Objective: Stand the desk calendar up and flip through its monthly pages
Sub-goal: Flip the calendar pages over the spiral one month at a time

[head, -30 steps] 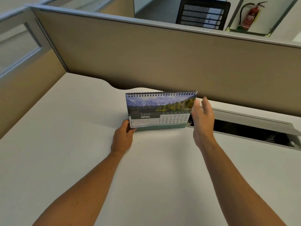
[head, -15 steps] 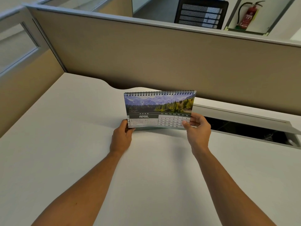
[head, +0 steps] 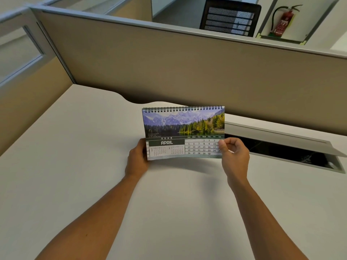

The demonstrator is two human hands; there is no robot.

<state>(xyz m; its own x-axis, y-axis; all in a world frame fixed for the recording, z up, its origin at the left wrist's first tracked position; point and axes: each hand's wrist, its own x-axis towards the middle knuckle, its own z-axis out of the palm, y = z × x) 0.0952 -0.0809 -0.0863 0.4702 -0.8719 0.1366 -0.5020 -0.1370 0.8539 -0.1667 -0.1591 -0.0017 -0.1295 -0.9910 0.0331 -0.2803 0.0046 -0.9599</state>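
The spiral-bound desk calendar (head: 183, 132) is upright above the white desk (head: 78, 175), showing the April page with a mountain lake photo. My left hand (head: 136, 160) grips its lower left corner. My right hand (head: 233, 156) pinches the lower right edge of the April page between thumb and fingers. The page's bottom edge is lifted clear of the desk, with a shadow beneath it. The calendar's base and back are hidden behind the page.
A beige partition wall (head: 187, 72) runs behind the desk, another on the left. An open cable tray (head: 281, 147) with a raised lid lies in the desk to the right. A black chair (head: 229, 15) and a fire extinguisher (head: 282, 21) are beyond the partition.
My right hand came in from beside the calendar and closed on the lower right edge of the April page. The page has lifted off the desk. My left hand stayed at the left corner.
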